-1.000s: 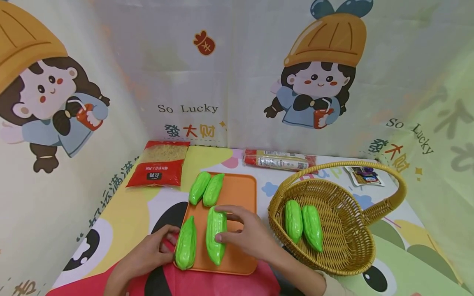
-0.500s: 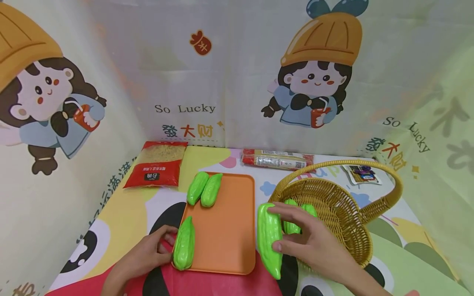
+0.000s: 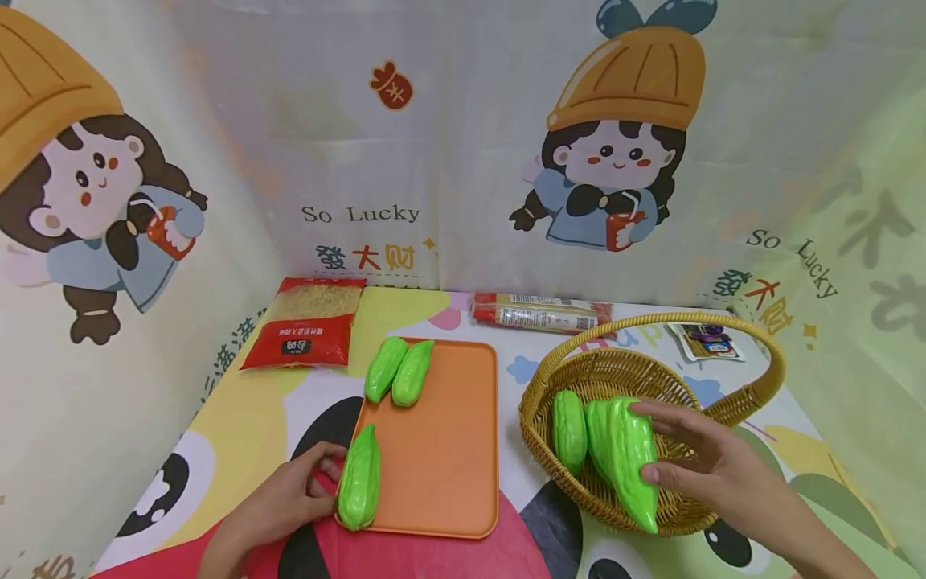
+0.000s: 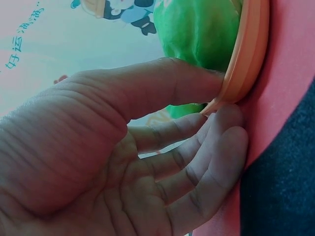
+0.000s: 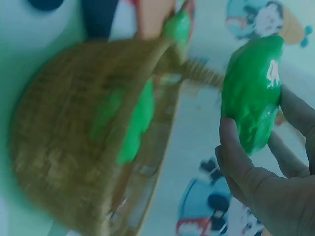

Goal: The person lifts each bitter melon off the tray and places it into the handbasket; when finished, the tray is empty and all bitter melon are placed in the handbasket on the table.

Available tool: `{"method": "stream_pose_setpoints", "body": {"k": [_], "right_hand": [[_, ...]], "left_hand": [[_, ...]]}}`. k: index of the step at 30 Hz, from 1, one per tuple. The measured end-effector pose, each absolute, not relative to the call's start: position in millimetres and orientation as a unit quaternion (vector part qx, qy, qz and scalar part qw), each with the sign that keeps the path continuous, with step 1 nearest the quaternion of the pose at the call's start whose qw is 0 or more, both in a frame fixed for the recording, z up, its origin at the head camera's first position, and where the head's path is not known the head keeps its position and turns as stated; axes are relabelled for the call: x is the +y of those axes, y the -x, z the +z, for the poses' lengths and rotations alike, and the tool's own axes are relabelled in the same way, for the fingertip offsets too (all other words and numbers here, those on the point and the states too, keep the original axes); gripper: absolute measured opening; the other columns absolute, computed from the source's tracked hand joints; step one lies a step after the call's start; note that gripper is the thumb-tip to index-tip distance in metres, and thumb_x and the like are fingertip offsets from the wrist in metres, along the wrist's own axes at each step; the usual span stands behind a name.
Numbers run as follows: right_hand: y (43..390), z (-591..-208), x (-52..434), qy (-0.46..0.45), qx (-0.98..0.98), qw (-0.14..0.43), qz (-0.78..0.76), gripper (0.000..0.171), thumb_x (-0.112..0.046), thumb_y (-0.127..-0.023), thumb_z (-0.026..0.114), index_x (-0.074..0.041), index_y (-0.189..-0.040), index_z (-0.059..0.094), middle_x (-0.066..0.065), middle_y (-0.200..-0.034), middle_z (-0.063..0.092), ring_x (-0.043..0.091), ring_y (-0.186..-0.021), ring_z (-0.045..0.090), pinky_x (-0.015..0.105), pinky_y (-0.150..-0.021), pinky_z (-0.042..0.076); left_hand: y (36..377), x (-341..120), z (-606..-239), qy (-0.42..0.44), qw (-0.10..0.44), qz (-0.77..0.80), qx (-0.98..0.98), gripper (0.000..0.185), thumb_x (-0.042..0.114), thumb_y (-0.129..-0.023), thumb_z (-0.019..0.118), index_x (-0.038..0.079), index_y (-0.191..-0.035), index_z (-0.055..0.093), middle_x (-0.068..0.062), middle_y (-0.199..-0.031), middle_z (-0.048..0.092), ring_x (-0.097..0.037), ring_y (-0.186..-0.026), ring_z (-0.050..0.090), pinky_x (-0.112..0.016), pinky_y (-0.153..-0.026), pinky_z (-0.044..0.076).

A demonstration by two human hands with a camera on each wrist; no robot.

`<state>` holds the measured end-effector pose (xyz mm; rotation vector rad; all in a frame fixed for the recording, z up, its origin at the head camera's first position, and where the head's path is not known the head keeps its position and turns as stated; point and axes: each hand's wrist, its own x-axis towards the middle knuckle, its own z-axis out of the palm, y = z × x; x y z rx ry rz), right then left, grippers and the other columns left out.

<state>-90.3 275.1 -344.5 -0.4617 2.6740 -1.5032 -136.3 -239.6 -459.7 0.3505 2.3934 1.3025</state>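
My right hand (image 3: pixel 712 462) pinches a glossy green bitter melon (image 3: pixel 633 462) between thumb and fingers, over the woven wicker basket (image 3: pixel 535 442). In the right wrist view the held melon (image 5: pixel 253 93) hangs above the basket's rim. Inside the basket lie two more melons (image 3: pixel 569 433), one partly covered by the held one. At the near left edge of the orange tray (image 3: pixel 441 450), my left hand (image 3: pixel 282 498) holds the rim; the left wrist view puts its thumb and fingertips at that rim. A melon (image 3: pixel 359 482) lies by those fingers, and two others (image 3: pixel 398 370) sit at the tray's far left.
A red bag of pasta (image 3: pixel 304 326) lies behind the tray on the left. Long noodle packets (image 3: pixel 542 312) lie along the back wall. Beyond the basket is a small snack packet (image 3: pixel 709 342). The basket's tall handle (image 3: pixel 767 386) arches over its right side.
My right hand has lifted a melon off the tray and carried it rightward to over the basket. The left hand has stayed at the tray's edge.
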Motion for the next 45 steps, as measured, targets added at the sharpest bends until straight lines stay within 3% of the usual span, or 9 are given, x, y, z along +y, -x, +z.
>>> {"method": "stream_pose_setpoints", "body": {"k": [5,14,22,28,33,45], "right_hand": [[101,-357,303,0.13,0.911,-0.008,-0.39,0.06,-0.018,-0.085,0.079,-0.021,-0.14,0.055,0.003,-0.142,0.051,0.001,-0.109,0.059,0.028,-0.076,0.055],[119,-376,323,0.125,0.936,0.004,-0.329,0.058,-0.028,-0.085,0.078,-0.02,-0.138,0.057,0.01,-0.139,0.055,0.027,-0.112,0.063,0.032,-0.081,0.053],[129,-393,327,0.11,0.939,0.041,-0.324,0.059,-0.039,-0.085,0.076,-0.021,-0.137,0.057,0.015,-0.139,0.055,0.034,-0.114,0.062,0.041,-0.084,0.052],[134,-399,328,0.13,0.929,0.044,-0.345,0.056,-0.034,-0.087,0.075,-0.015,-0.137,0.057,0.018,-0.139,0.053,0.042,-0.115,0.059,0.052,-0.085,0.051],[139,-404,328,0.14,0.912,0.058,-0.381,0.057,-0.025,-0.086,0.077,-0.007,-0.136,0.055,0.022,-0.139,0.051,0.05,-0.117,0.054,0.05,-0.086,0.051],[145,-407,325,0.121,0.907,0.089,-0.394,0.059,-0.018,-0.085,0.077,-0.004,-0.137,0.054,0.029,-0.139,0.047,0.057,-0.117,0.05,0.052,-0.085,0.051]], "left_hand": [[137,-240,-462,-0.137,0.19,0.462,0.855,0.059,0.01,-0.081,0.076,-0.005,-0.13,0.046,-0.006,-0.1,0.057,-0.019,-0.077,0.062,-0.028,-0.067,0.052],[138,-240,-462,-0.136,0.191,0.462,0.855,0.058,0.009,-0.081,0.076,-0.004,-0.13,0.046,-0.006,-0.1,0.057,-0.02,-0.078,0.061,-0.028,-0.067,0.052],[138,-241,-463,-0.142,0.182,0.463,0.856,0.056,0.007,-0.081,0.075,-0.003,-0.129,0.047,-0.007,-0.1,0.058,-0.02,-0.078,0.061,-0.028,-0.068,0.052],[139,-241,-464,-0.14,0.184,0.465,0.855,0.057,0.005,-0.08,0.074,-0.003,-0.129,0.047,-0.007,-0.101,0.057,-0.02,-0.078,0.061,-0.028,-0.067,0.052],[138,-240,-464,-0.14,0.186,0.469,0.852,0.056,0.004,-0.08,0.073,-0.003,-0.13,0.047,-0.008,-0.101,0.057,-0.021,-0.078,0.061,-0.028,-0.067,0.052],[137,-240,-464,-0.134,0.186,0.467,0.854,0.057,0.005,-0.08,0.073,-0.003,-0.13,0.046,-0.008,-0.102,0.057,-0.021,-0.079,0.061,-0.028,-0.067,0.052]]}}
